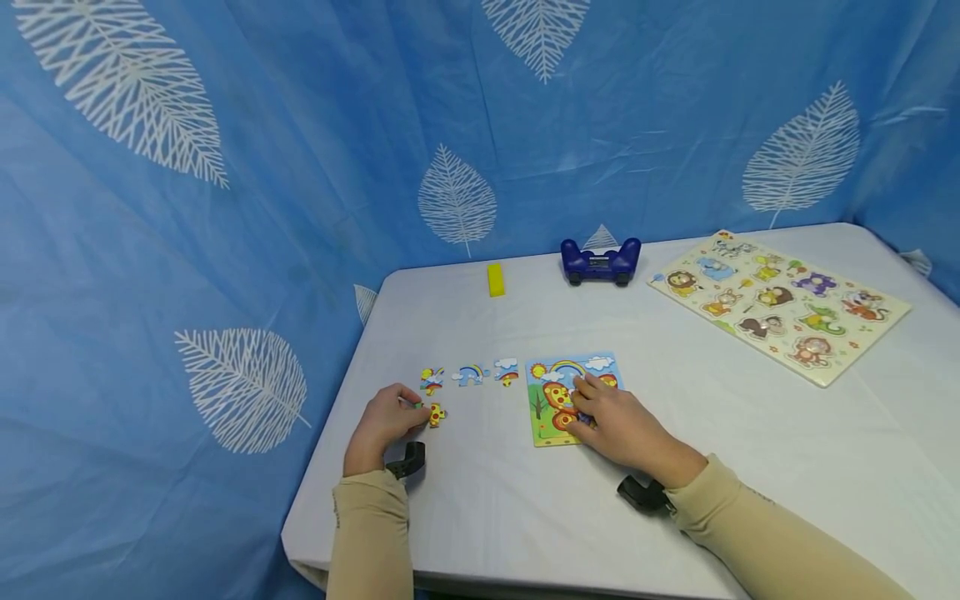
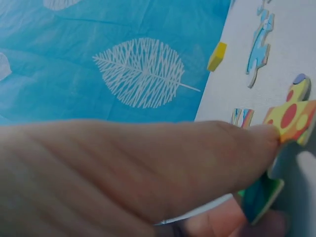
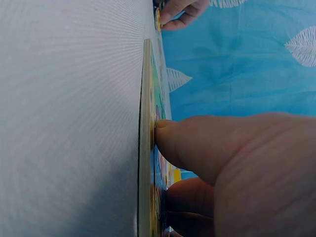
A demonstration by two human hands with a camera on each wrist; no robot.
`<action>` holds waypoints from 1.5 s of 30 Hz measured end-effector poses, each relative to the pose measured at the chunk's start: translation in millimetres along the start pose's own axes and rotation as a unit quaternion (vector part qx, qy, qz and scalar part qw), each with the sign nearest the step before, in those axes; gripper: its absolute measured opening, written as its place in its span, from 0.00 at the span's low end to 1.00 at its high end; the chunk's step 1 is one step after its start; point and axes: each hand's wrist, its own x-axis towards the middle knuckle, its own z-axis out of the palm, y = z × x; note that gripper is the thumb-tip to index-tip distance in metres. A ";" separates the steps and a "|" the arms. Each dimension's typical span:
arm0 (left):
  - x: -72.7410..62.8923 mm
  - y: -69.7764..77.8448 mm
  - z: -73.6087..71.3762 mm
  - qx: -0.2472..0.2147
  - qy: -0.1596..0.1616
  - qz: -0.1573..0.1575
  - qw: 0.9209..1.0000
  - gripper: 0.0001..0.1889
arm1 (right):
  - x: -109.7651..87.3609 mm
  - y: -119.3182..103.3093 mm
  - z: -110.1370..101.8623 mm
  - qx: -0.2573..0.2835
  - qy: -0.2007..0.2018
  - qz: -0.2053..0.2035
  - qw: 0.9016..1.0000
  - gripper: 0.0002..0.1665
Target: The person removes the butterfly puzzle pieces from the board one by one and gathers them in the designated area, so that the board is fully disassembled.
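Just below frame centre, the puzzle board lies flat; the right hand rests over its right part, thumb and fingers apart, tips touching the printed face, not seen gripping anything, probably to steady it. Left of it, the left hand pinches a red-dotted puzzle piece between thumb and fingers, likely held near the edge for control. Whether it's fully off the table: cannot tell. Loose pieces sit in a row above, probably spaced for easy picking. Counts: one puzzle board, one pinched piece, three loose in the row; upper centre, one yellow block, one blue game controller; upper right, one animal board.
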 end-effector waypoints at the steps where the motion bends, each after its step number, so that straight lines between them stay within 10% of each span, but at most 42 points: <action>1: 0.2 -0.1 0.5 0.004 0.002 0.002 1.000 0.15 | 0.2 -0.2 -0.1 0.001 0.000 0.001 1.000 0.31; 24: 0.3 5.5 8.8 0.133 0.070 -0.031 0.988 0.28 | 1.4 -3.1 4.7 0.005 0.006 -0.011 1.000 0.27; 33: -6.0 40.4 37.9 0.067 0.154 0.124 0.978 0.25 | 3.6 -3.7 3.0 0.007 0.005 -0.017 1.000 0.28; 39: -5.2 88.0 86.8 0.101 0.060 0.257 0.959 0.14 | 2.7 1.0 -3.3 0.007 -0.001 -0.009 1.000 0.29; 45: 2.4 119.7 119.3 0.153 -0.026 0.252 0.955 0.14 | 2.8 4.9 -2.2 0.027 0.005 -0.016 0.999 0.28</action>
